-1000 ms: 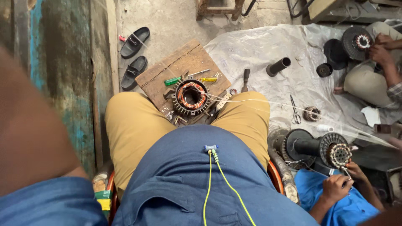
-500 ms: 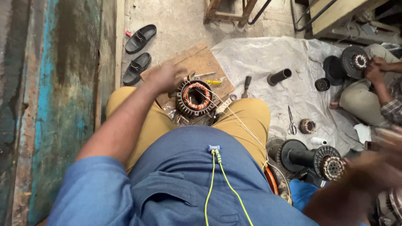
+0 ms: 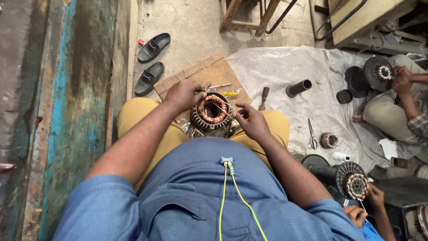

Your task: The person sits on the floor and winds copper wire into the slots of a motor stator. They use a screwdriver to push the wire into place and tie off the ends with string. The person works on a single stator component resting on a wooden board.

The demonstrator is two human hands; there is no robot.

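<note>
Both hands now meet one stator (image 3: pixel 213 111): left (image 3: pixel 183 94) grips its rim; right (image 3: pixel 250 121) pinches wire.

Floor (image 3: pixel 191 22): bare grey concrete, dusty and stained. Left side: weathered wooden surface (image 3: pixel 67 102) of upright planks, blue-green paint worn through to dark wood. A pale plastic sheet (image 3: pixel 285 67), creased, is spread across the floor at right. A brown wooden board (image 3: pixel 203 73) lies flat beside its left edge. Wooden furniture legs (image 3: pixel 243 15) stand at top centre; a wooden bench edge (image 3: pixel 361 18) sits at top right. A pair of black sandals (image 3: pixel 151 62) rests near the planks. Lighting: even daylight, soft shadows.
</note>
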